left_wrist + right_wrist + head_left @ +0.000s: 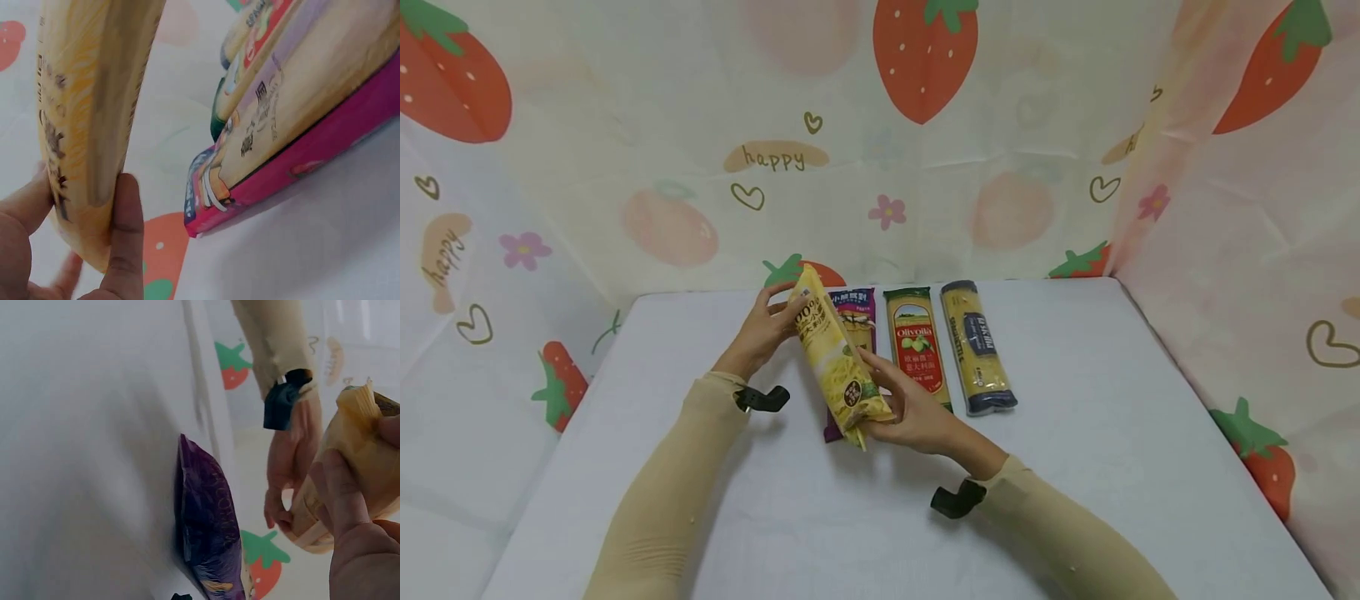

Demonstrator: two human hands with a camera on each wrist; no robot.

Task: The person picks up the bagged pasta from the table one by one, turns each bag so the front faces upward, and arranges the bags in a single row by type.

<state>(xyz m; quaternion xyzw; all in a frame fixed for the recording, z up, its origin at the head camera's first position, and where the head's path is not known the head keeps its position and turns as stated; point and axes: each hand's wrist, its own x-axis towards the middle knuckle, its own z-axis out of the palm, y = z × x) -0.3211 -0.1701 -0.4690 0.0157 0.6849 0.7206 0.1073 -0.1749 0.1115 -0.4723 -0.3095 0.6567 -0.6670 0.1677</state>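
Note:
A yellow bag of noodles [835, 358] is held tilted above the table between both hands. My left hand [762, 335] pinches its upper end; in the left wrist view the thumb and fingers lie on opposite sides of the bag [94, 112]. The right hand [917, 414] grips the lower end near the crimped seal, which shows in the right wrist view on the bag [356, 450]. Behind and partly hidden by it, a purple pasta pack [863, 321] lies on the table. To its right lies a green and red Olivoila pasta pack [917, 354].
A clear and dark blue spaghetti pack [977, 350] lies at the right end of the row. All rest on a white-covered table [1112, 467]. Strawberry-printed cloth [880, 167] hangs behind the table and at both sides.

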